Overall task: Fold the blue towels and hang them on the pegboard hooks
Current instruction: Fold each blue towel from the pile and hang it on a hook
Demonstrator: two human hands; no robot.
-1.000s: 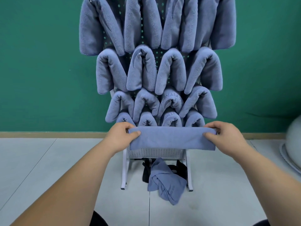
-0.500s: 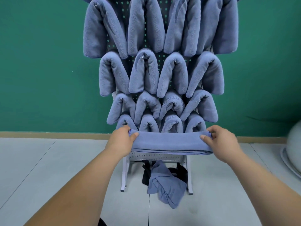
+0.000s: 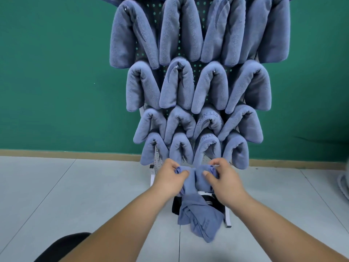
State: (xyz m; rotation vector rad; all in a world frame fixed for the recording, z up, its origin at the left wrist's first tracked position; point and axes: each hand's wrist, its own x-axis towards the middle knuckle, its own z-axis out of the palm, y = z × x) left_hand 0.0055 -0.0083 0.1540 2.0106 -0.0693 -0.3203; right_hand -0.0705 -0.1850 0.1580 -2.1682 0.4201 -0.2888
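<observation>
Both arms reach forward. The left hand (image 3: 171, 176) and right hand (image 3: 223, 178) sit close together, each gripping one end of the folded towel (image 3: 195, 179) below the pegboard (image 3: 156, 12).

A studio-like indoor room: a green fabric backdrop (image 3: 56, 72), pale grey tiled floor (image 3: 56, 186) and a freestanding white perforated pegboard stand (image 3: 156, 161) hung with folded blue towels (image 3: 179, 31).

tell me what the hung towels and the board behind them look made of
Hung towels: soft plush fabric, maybe microfibre; matte fuzzy nap, plump rounded folds. Pegboard: dark perforated sheet, metal or plastic, cannot tell; rows of round holes showing green.
</observation>
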